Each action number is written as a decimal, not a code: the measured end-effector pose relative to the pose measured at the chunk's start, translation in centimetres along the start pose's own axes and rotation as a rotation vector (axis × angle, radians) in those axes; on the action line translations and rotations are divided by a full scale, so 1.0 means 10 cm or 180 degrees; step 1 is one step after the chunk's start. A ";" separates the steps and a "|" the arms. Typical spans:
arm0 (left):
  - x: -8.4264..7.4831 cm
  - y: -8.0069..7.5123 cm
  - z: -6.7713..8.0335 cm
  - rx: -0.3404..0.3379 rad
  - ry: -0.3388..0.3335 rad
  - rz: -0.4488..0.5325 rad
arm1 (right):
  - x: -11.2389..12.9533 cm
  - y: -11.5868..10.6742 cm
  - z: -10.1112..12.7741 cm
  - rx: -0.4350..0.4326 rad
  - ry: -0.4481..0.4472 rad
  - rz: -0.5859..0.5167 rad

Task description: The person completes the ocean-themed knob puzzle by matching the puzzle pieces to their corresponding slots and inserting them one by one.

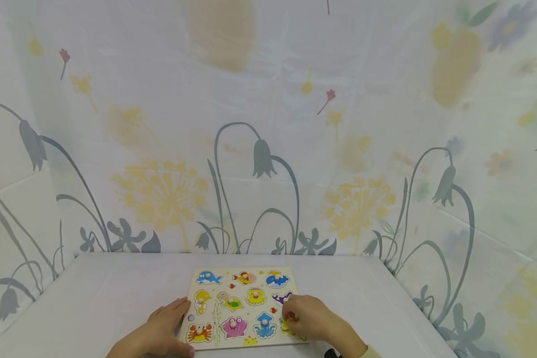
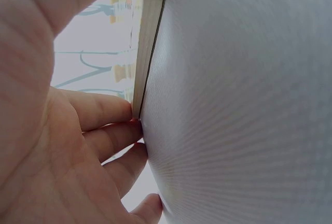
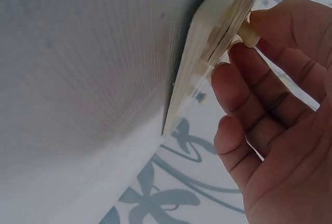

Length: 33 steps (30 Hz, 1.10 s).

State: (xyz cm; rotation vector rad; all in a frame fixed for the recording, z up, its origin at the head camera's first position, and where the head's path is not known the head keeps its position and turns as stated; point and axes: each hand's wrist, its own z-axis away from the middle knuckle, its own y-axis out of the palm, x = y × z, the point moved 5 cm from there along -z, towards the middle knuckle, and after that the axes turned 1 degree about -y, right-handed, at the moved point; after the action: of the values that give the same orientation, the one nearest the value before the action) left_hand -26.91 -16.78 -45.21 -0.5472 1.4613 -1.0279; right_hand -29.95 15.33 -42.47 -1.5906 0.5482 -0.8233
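Observation:
A wooden peg puzzle board [image 1: 246, 312] with sea-animal pieces lies flat on the white table. At its lower right corner my right hand [image 1: 311, 318] pinches the small knob [image 3: 249, 35] of a yellow-green puzzle piece [image 1: 287, 325] between thumb and fingertips. That piece is mostly covered by the hand in the head view; seen from the right wrist, it lies close over the board's face. My left hand [image 1: 161, 328] rests at the board's left side, fairly straight fingers touching the edge [image 2: 148, 47] and the thumb by the front left corner.
Other knobbed pieces sit on the board, among them a crab [image 1: 200, 333], a pink shell [image 1: 234, 327] and a blue squid [image 1: 265, 325]. A flower-printed curtain [image 1: 268, 199] stands behind the table [image 1: 362, 288]. A small black object [image 1: 331, 353] shows by the right wrist.

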 end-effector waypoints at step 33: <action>0.00 0.01 -0.01 0.0031 -0.0059 0.0067 | 0.02 0.05 0.00 -0.0049 -0.0106 0.0027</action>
State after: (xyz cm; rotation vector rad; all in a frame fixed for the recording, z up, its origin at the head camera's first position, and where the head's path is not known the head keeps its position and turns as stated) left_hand -27.02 -16.73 -45.29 -0.5321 1.4421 -1.0105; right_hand -29.74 15.06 -42.94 -1.6123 0.5384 -0.7866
